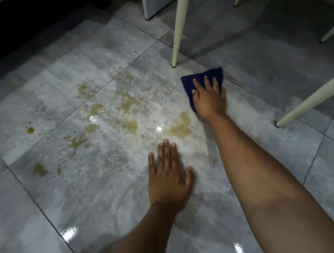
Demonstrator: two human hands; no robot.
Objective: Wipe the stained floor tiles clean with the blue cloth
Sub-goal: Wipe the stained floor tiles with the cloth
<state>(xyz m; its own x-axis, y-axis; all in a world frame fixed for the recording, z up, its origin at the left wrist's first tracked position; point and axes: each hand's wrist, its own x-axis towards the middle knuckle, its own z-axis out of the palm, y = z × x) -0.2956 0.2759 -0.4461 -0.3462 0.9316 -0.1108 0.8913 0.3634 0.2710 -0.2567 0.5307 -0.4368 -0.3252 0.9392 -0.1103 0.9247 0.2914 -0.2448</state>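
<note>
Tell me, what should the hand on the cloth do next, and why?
Probably sweep the blue cloth toward the nearest yellowish stain: the right hand presses it flat at the mess's far edge, and unwiped stains lie between it and the left hand resting on the tile.

The right arm (255,178) is stretching, bare and nearly straight, from the lower right of the frame toward the centre right. The right grip (208,98) is lying palm down, fingers straight and slightly spread, pressing on the blue cloth (200,78). The left arm (150,230) is rising from the bottom centre. The left grip (168,181) is resting flat on the floor tiles (83,189), fingers extended, thumb splayed rightward.
</note>
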